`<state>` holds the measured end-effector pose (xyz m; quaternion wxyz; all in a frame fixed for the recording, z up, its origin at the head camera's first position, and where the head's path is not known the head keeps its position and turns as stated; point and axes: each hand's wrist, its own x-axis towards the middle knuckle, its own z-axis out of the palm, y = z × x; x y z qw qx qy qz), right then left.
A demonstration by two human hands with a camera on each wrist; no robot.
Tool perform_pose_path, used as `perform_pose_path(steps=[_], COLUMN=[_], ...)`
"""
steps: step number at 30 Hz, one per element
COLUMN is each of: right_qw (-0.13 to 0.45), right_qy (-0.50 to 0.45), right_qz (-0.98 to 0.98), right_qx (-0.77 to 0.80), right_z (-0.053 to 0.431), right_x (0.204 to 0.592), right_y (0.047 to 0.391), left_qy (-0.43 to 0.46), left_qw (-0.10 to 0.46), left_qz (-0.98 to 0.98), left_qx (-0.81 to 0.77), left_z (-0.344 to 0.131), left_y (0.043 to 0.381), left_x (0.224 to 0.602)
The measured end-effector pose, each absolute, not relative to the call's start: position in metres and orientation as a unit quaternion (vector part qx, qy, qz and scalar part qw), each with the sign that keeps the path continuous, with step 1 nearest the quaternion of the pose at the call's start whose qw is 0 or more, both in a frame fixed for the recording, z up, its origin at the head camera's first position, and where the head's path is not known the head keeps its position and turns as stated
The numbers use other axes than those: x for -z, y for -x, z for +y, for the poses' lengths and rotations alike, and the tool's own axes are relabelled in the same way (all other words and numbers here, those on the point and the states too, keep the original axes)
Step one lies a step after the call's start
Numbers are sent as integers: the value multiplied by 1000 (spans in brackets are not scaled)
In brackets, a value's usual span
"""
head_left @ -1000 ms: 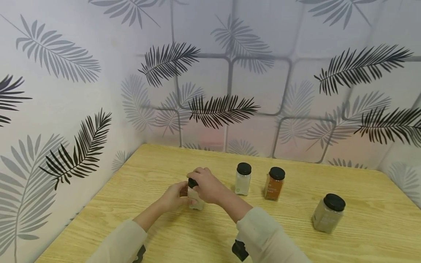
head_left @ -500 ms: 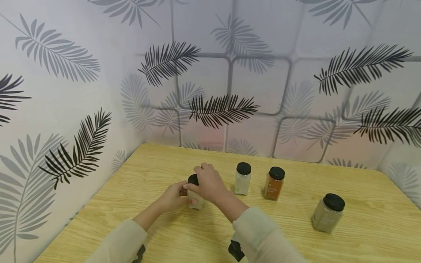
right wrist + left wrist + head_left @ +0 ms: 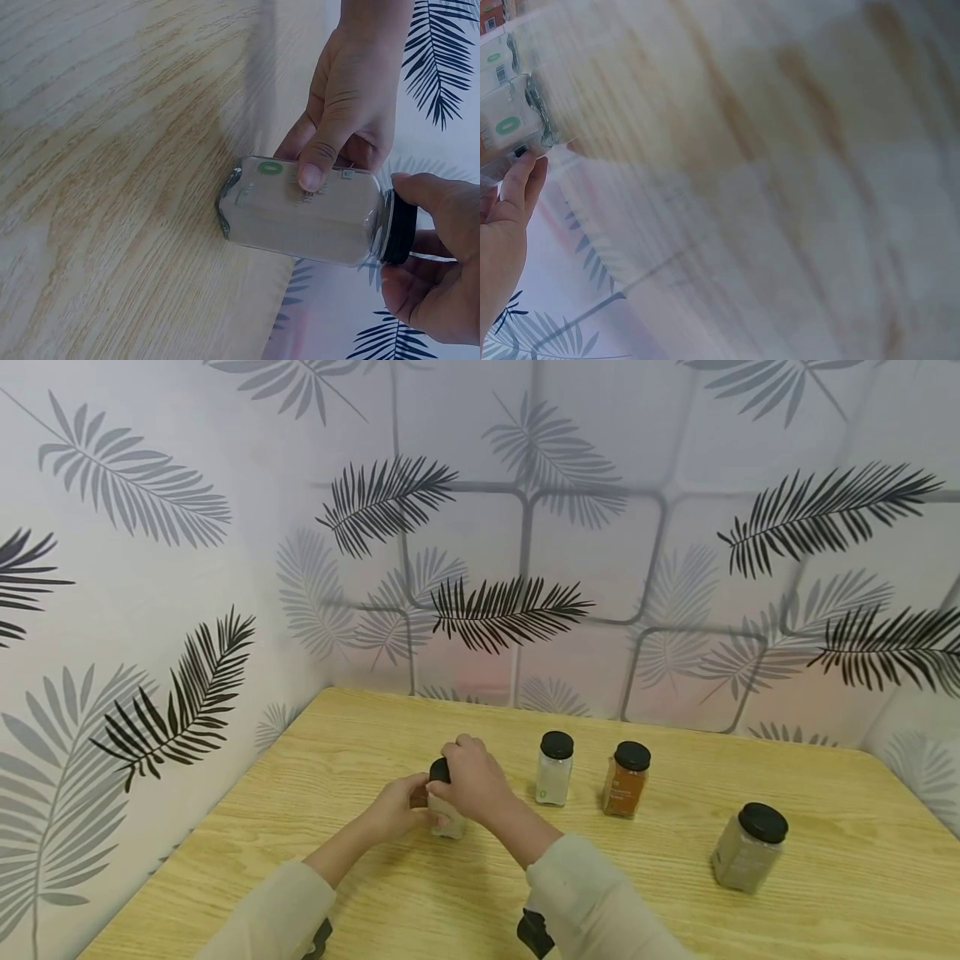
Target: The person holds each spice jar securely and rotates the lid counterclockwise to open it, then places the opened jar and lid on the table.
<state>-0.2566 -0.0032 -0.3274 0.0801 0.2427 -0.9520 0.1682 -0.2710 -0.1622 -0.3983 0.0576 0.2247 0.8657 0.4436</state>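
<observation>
A clear spice jar [image 3: 447, 828] with pale contents and a black lid [image 3: 439, 769] stands on the table, left of centre in the head view. My left hand [image 3: 395, 811] holds its body from the left. In the right wrist view, the thumb lies across the label of the jar [image 3: 300, 214]. My right hand [image 3: 478, 782] grips the lid from above, with thumb and fingers round the rim of the lid [image 3: 402, 229]. Only the edge of the left wrist view shows my left hand [image 3: 506, 232] at the jar.
On the wood-grain table [image 3: 360, 902], a second pale jar [image 3: 553, 779] and an orange-red spice jar [image 3: 624, 789] stand right of my hands. Farther right and nearer is a wider beige jar [image 3: 744, 857]. Leaf-patterned walls [image 3: 480, 552] border the table's back and left.
My right hand has turned on the lid, its knuckles rising and shifting slightly right, its thumb coming across the front. My left hand and the jar stay in place.
</observation>
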Motion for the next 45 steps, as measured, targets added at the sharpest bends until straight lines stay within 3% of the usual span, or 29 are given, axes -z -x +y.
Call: perform_pose_path(steps=[16,33,45], right_qw=[48,95,58], right_qy=[-310,-212,-295], right_qz=[-924,-955,-932], right_qx=[-219,-182,-204], right_z=[4,-5,2], right_x=[326,334,327], right_y=[260,256,258], left_qy=[-226,-233,-219], left_qw=[63,57,64], left_qz=[861,864,865], left_qx=[-451,-442,-446], left_z=[-162,-162,-161], left_y=[271,270,271], left_x=[399,399,398])
